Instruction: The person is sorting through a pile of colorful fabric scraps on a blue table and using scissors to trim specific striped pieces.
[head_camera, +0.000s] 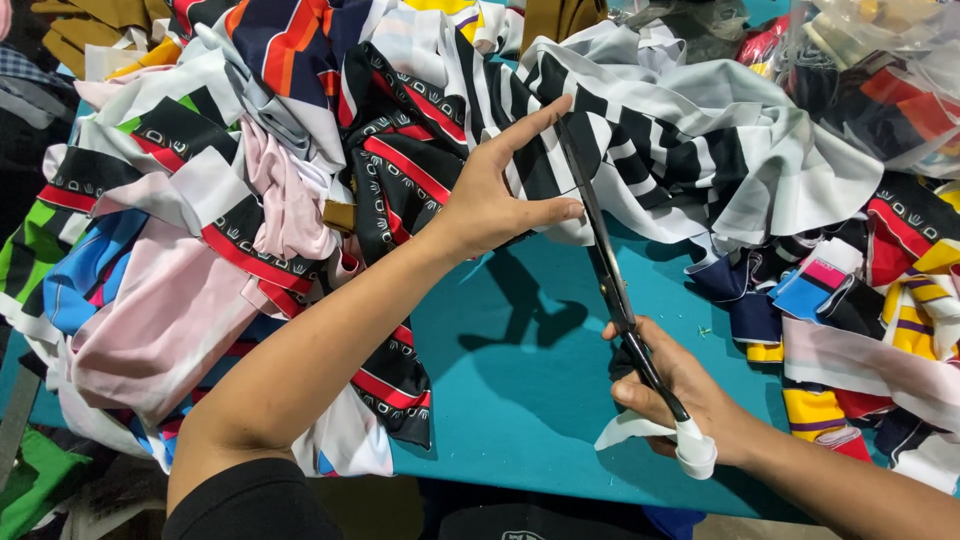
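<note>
Gripping scissors (610, 270), the right hand (680, 395) cuts black-and-white striped fabric (690, 160) steadied by the spread left hand (490, 200) at 12 o'clock; most remains uncut.

1 head camera looks steeply down, close over the table (520, 400).
</note>
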